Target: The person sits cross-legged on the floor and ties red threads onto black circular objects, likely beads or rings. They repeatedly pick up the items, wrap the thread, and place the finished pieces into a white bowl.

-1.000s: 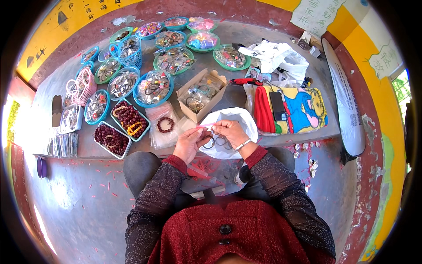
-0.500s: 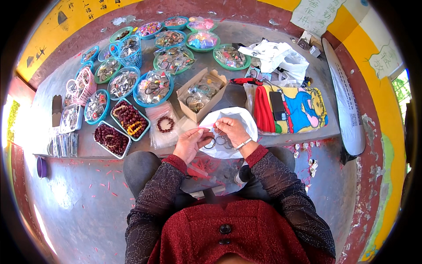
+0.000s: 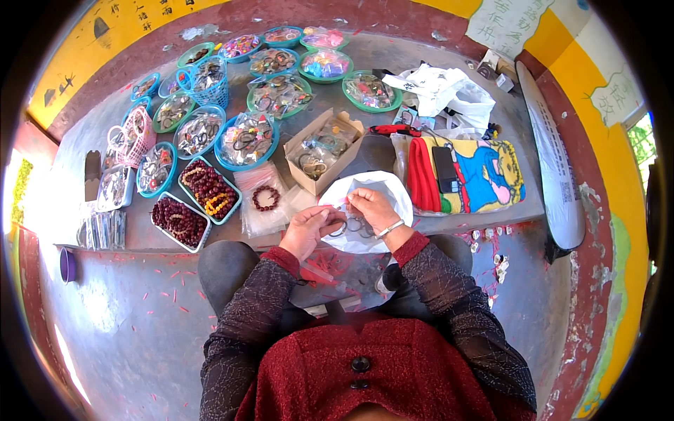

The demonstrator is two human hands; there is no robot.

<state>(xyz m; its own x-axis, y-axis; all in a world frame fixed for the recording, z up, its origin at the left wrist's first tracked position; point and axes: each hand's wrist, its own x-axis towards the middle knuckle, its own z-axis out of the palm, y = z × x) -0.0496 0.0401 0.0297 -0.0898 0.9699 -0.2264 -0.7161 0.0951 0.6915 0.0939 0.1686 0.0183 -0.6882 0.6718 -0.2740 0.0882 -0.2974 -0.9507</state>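
Grey concrete tabletop [image 3: 449,59], set against a red and yellow painted wall, seen from the head view; one view only. Left hand [image 3: 309,230]: fingers curled, pinching a thin pale pink strand. Right hand [image 3: 375,209]: fingers pinched on the strand's other end, a light bracelet at the wrist. Both hands work just above a white plastic bag [image 3: 393,193] at the near edge of the tabletop, with dark ring-shaped bracelets [image 3: 354,226] lying on it between the hands; their count cannot be told, two at least. Judged state: stringing or tying under way, nothing visibly finished in the hands, sorted stock well apart. Stock: roughly a dozen round green and blue trays [image 3: 279,95] of bagged bracelets, exact number uncertain; two rectangular trays of dark red beads [image 3: 208,189]; one open cardboard box [image 3: 321,149]; one bead bracelet in a clear bag [image 3: 265,198]; one blue basket [image 3: 206,78]; one pink basket [image 3: 137,130]; one colourful cloth bag [image 3: 484,175]; one dark phone [image 3: 445,168] upon it.
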